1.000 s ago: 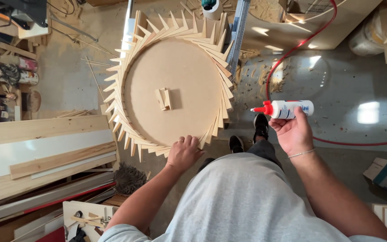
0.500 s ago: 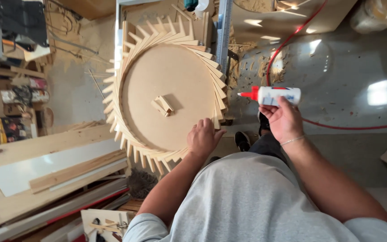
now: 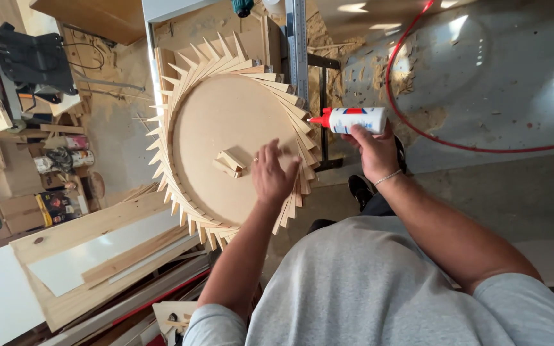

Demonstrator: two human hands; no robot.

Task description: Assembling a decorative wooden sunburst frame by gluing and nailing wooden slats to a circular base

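Note:
A round wooden disc point(image 3: 226, 128) lies ringed by several overlapping wooden slats point(image 3: 296, 122) that fan out like a sunburst. Two small wood blocks point(image 3: 229, 163) sit near its middle. My left hand point(image 3: 274, 176) rests flat on the disc's right side, fingers spread toward the slats at the rim. My right hand point(image 3: 373, 150) holds a white glue bottle point(image 3: 351, 120) with a red nozzle, lying sideways, its tip pointing left at the slats on the right edge.
A red hose point(image 3: 418, 128) curves over the concrete floor at right. A metal ruler point(image 3: 299, 38) and sawdust lie behind the disc. Boards and plywood offcuts point(image 3: 97, 250) are stacked at lower left, with cans and boxes point(image 3: 59, 160) at far left.
My left hand has moved from the disc's lower rim up onto its right face. The glue bottle has come closer to the slats. The view has shifted, so the disc sits higher and more to the left.

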